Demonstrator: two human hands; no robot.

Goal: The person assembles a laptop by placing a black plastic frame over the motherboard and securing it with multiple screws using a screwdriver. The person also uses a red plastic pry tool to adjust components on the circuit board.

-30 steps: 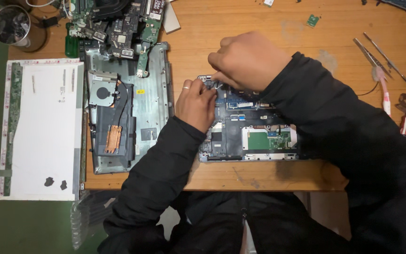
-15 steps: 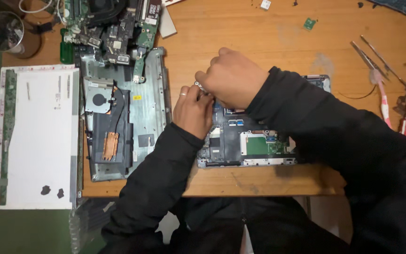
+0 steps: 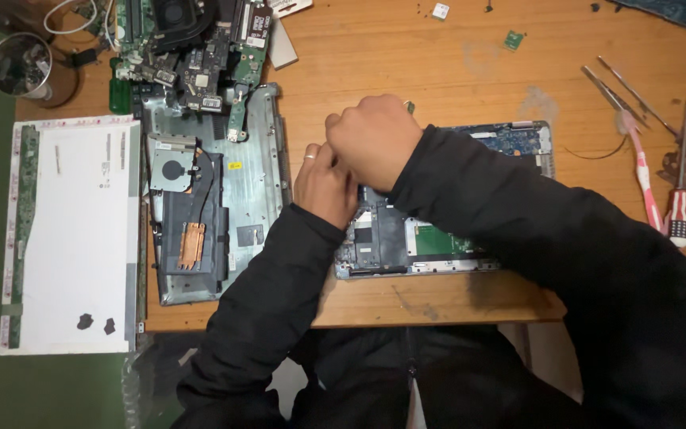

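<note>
Circuit board (image 3: 438, 238) beneath both hands (image 3: 351, 163)

Laptop base (image 3: 486, 238) under hands; metal chassis (image 3: 224, 199) left; screen panel (image 3: 73, 230) farther left; screwdrivers (image 3: 676, 191) right.

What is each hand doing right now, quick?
Left hand: fingers curled, resting on the opened blue laptop board; any grip is hidden.
Right hand: fisted above it; contents cannot be told.

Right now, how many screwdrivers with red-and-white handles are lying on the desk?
1. The red-and-white screwdriver lies near the right edge of the wooden desk, beside the pink toothbrush. Others may be hidden under the arms.
</note>
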